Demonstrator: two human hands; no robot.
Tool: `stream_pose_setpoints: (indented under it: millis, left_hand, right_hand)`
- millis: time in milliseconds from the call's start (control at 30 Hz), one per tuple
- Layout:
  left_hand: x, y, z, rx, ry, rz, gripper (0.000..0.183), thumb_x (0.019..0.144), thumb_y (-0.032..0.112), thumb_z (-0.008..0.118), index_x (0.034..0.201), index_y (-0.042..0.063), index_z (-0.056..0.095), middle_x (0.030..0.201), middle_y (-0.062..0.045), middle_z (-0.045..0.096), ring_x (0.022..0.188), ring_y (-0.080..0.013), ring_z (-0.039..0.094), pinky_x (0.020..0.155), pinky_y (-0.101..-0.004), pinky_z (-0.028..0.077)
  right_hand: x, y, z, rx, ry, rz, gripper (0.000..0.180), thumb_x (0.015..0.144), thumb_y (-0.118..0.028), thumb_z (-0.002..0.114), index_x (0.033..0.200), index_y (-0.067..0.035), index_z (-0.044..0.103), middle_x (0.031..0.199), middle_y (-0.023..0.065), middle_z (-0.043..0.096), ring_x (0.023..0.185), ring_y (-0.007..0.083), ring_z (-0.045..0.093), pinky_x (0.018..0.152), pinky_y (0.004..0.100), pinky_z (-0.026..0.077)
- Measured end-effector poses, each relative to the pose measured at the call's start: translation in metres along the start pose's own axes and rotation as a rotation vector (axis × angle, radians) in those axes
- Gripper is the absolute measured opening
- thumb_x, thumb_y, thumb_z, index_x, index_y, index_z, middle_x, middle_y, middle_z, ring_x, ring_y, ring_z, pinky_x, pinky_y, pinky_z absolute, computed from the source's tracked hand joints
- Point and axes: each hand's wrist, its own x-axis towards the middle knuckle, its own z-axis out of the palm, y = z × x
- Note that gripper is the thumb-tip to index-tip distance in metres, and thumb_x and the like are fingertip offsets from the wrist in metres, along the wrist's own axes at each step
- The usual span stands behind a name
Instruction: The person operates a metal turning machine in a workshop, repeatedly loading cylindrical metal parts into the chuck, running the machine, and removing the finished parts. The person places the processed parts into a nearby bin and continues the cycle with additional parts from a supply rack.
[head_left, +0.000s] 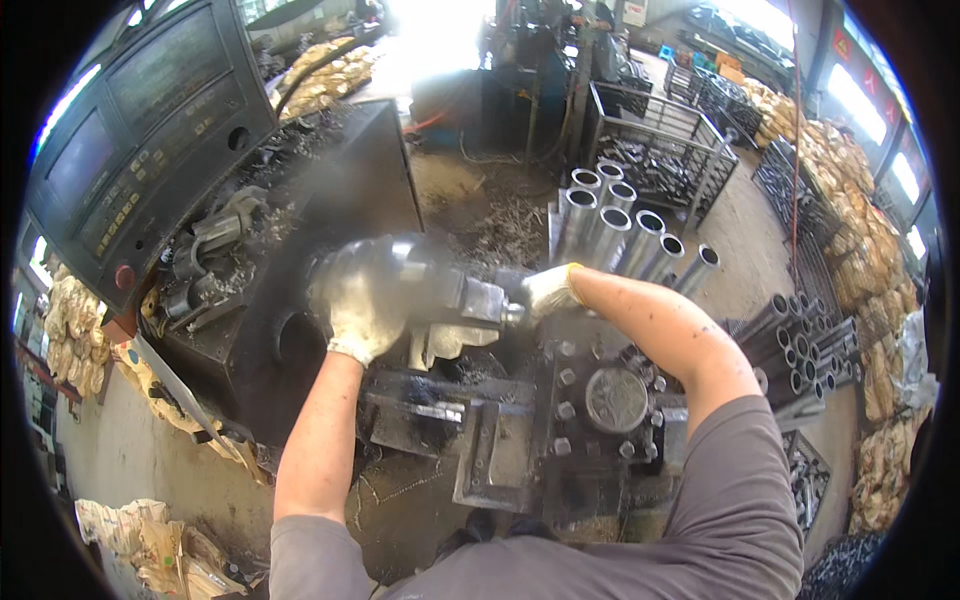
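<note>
A blurred patch softens the middle of the head view. My left hand (365, 311), in a pale work glove, lies against a shiny round metal part (411, 259) by the dark lathe chuck (274, 330). Its fingers are too blurred to tell whether they grip. To the right of that part is a squared metal tool block (481, 298) with a bolt end. Beside the bolt is my gloved right hand (551, 291), its fingertips hidden behind dark metal. Below it stands the bolted turret (616, 399) with a round cap. A stepped pale metal piece (454, 343) sits under the tool block.
The machine's control panel (142, 127) rises at the left. Chip-covered metal parts (217, 232) lie beneath it. Upright steel tubes (615, 219) stand beyond my right arm, with more tubes (802, 345) farther right. A wire-mesh bin (664, 157) holds small metal parts at the back.
</note>
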Motion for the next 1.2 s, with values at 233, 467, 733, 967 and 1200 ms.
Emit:
stream_pose_setpoints:
  millis: [233, 467, 733, 967, 1200]
  left_hand:
    - [-0.012, -0.011, -0.005, 0.014, 0.010, -0.035, 0.074, 0.074, 0.016, 0.074, 0.144, 0.001, 0.059, 0.137, -0.024, 0.066, 0.132, -0.0441, 0.059, 0.120, -0.0564, 0.042]
    - [-0.009, 0.000, -0.002, -0.003, 0.064, 0.013, 0.072, 0.073, 0.017, 0.074, 0.142, 0.002, 0.061, 0.136, -0.022, 0.068, 0.134, -0.0436, 0.058, 0.121, -0.0570, 0.041]
    - [-0.003, 0.028, -0.024, -0.181, 0.031, -0.005, 0.078, 0.073, 0.014, 0.075, 0.148, 0.003, 0.056, 0.139, -0.022, 0.065, 0.136, -0.0432, 0.057, 0.123, -0.0553, 0.040]
    - [-0.010, 0.113, -0.001, -0.643, 0.012, 0.026, 0.087, 0.084, 0.018, 0.088, 0.156, -0.001, 0.045, 0.150, -0.029, 0.058, 0.136, -0.0397, 0.063, 0.113, -0.0448, 0.054]
    - [-0.044, 0.091, -0.035, -0.822, 0.001, -0.383, 0.016, 0.092, 0.016, 0.082, 0.095, 0.001, 0.079, 0.092, -0.012, 0.081, 0.089, -0.0231, 0.079, 0.084, -0.0365, 0.063]
  right_hand:
    - [-0.015, -0.079, 0.056, -0.528, 0.506, -0.009, 0.056, 0.075, -0.044, 0.083, 0.097, 0.007, 0.077, 0.089, 0.0275, 0.076, 0.082, 0.0371, 0.077, 0.078, 0.0457, 0.061]
    - [-0.062, -0.093, 0.052, -0.576, 0.468, 0.157, 0.062, 0.079, -0.043, 0.082, 0.120, 0.004, 0.073, 0.105, 0.0269, 0.079, 0.096, 0.0411, 0.078, 0.085, 0.0483, 0.061]
    - [-0.175, -0.064, 0.001, -0.591, 1.219, 0.524, 0.040, 0.096, -0.036, 0.064, 0.109, -0.001, 0.080, 0.098, 0.0260, 0.078, 0.091, 0.0457, 0.076, 0.087, 0.0486, 0.061]
    - [-0.180, -0.199, 0.074, -0.947, 1.121, 0.267, 0.040, 0.091, -0.044, 0.076, 0.103, -0.006, 0.077, 0.082, 0.0168, 0.077, 0.071, 0.0334, 0.077, 0.065, 0.0416, 0.061]
    - [-0.175, -0.237, 0.088, -0.513, 1.099, -0.611, 0.060, 0.090, -0.021, 0.083, 0.145, -0.007, 0.063, 0.107, 0.0186, 0.080, 0.084, 0.0245, 0.081, 0.072, 0.0352, 0.065]
